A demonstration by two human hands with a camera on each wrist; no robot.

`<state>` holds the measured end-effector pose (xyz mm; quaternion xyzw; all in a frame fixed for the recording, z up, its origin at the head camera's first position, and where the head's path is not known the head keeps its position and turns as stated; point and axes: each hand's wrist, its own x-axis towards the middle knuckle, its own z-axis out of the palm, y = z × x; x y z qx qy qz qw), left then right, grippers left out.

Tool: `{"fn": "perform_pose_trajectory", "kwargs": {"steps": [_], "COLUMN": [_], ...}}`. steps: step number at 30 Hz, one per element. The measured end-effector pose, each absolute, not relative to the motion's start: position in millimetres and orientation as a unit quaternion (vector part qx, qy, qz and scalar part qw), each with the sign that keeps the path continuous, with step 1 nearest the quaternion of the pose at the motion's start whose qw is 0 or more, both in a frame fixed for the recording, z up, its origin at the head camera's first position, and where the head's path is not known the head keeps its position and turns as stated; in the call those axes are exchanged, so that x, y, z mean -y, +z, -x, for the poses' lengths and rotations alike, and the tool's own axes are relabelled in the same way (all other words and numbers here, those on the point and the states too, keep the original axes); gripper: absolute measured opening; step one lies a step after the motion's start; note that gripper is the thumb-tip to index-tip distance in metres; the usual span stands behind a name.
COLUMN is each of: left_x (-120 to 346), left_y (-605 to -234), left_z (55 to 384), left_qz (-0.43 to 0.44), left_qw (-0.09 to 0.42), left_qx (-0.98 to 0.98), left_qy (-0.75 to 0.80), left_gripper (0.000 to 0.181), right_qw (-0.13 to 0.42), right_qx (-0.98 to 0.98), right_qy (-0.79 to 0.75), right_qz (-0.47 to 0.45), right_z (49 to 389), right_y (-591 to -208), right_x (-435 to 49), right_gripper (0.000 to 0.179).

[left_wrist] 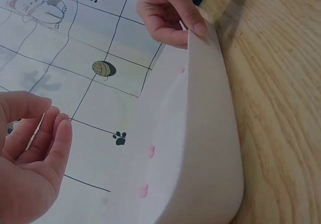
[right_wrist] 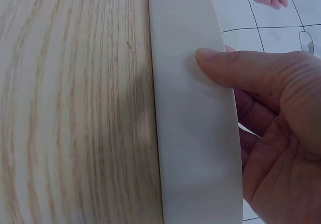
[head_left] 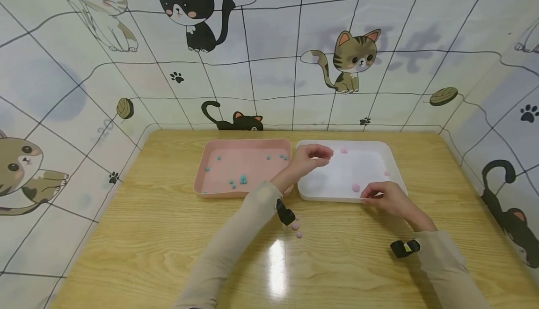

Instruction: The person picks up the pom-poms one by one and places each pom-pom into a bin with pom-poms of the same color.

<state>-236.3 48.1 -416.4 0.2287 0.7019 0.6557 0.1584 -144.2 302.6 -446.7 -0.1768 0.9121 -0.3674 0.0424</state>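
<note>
My right hand [head_left: 389, 199] grips the near wall of a white tray [head_left: 326, 178] toward its right end. In the right wrist view its thumb [right_wrist: 215, 66] presses the outside of the wall, and the other fingers curl behind the rim. Above the back left part of this tray hovers my left hand [head_left: 309, 159], its thumb and fingers loosely bent with nothing visible between them. Small pink balls lie in the white tray: a pair of pink balls [left_wrist: 151, 151] touching each other, a pink clump [head_left: 356, 187] near the front, and one by the right wall.
Left of the white tray sits a pink tray [head_left: 219, 178] with several small teal balls [head_left: 243, 179] scattered in it. On the wooden table [head_left: 168, 253], loose pink balls [head_left: 295, 226] lie in front of the trays, partly behind the left wrist camera. A cat-print curtain [head_left: 273, 79] surrounds the table.
</note>
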Motion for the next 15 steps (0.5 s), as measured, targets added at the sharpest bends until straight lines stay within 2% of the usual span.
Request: {"fn": "perform_pose_trajectory", "kwargs": {"steps": [9, 15], "left_x": [-20.5, -5.1], "left_y": [-419.4, -423.0], "left_z": [212.3, 200.3], "left_qz": [-0.212, -0.243], "left_qw": [0.199, 0.195], "left_qx": [-0.668, -0.7], "left_qy": [0.685, 0.642], "left_gripper": [0.022, 0.019], "right_qw": [0.013, 0.011], "right_qx": [-0.904, -0.905], "right_qy": [-0.373, -0.373], "right_qz": [0.207, 0.206], "right_z": [145.0, 145.6], "right_y": [-449.5, -449.7], "right_x": [-301.8, -301.7], "right_gripper": [0.018, 0.018]}}
